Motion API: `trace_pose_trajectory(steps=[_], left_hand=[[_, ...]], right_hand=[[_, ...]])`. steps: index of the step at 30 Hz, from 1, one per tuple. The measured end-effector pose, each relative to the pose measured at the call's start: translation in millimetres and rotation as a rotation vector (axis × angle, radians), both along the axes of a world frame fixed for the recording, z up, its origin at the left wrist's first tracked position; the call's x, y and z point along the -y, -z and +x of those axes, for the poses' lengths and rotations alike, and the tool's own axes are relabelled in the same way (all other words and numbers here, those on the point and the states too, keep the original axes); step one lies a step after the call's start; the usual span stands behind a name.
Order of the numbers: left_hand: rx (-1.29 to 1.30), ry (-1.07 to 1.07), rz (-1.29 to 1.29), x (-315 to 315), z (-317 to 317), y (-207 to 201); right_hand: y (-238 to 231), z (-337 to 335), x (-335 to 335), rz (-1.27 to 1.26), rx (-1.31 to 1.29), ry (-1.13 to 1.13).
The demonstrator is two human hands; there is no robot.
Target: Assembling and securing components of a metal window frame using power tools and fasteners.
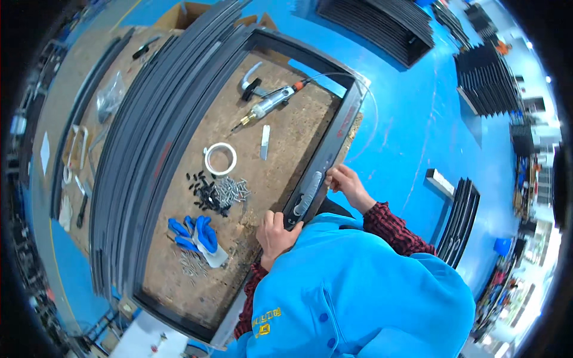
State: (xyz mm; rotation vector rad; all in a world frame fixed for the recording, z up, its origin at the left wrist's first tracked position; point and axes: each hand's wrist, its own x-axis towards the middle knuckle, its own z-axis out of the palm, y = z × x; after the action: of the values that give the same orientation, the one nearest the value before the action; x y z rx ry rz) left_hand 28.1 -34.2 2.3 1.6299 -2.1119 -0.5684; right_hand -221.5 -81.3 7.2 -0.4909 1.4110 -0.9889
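Observation:
A dark rectangular metal frame (322,143) lies on a brown work board (280,179), its near bar running past my body. On that bar sits a grey handle (308,192) with a black end. My left hand (277,235) is closed over the bar beside the handle's lower end, fingers curled on its inner side. At the bar's outer edge, close to the handle's upper end, my right hand (349,185) has thumb and fingers pinched together; whatever they hold is too small to make out.
Inside the frame lie a power screwdriver (271,106), a white tape roll (220,159), black plugs (206,194), silver screws (231,192), and a blue-and-white glove (206,237). Dark frame bars (143,119) are stacked along the far side. More frames (382,27) stand on the blue floor.

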Motion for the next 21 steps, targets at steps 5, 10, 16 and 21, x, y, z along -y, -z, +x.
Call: trace_pose_trajectory(steps=[5,10,16,21], left_hand=[[-0.06,-0.025,0.03,-0.9,-2.0,0.4],[0.015,-0.056,0.024,-1.2,-5.4,-6.3],[0.135,-0.139,0.03,-10.1,-11.8,-2.4],[0.183,-0.323,-0.031,-17.1,-19.0,-6.4]], right_hand=[[4.2,0.6,-3.8,0.01,0.014,-0.042],[-7.8,-11.7,-1.7,-0.222,-0.487,-0.326],[-53.3,-46.5,62.1,-0.871,-1.449,-0.768],[-24.4,-61.6,146.8,-1.119,-1.312,-1.483]])
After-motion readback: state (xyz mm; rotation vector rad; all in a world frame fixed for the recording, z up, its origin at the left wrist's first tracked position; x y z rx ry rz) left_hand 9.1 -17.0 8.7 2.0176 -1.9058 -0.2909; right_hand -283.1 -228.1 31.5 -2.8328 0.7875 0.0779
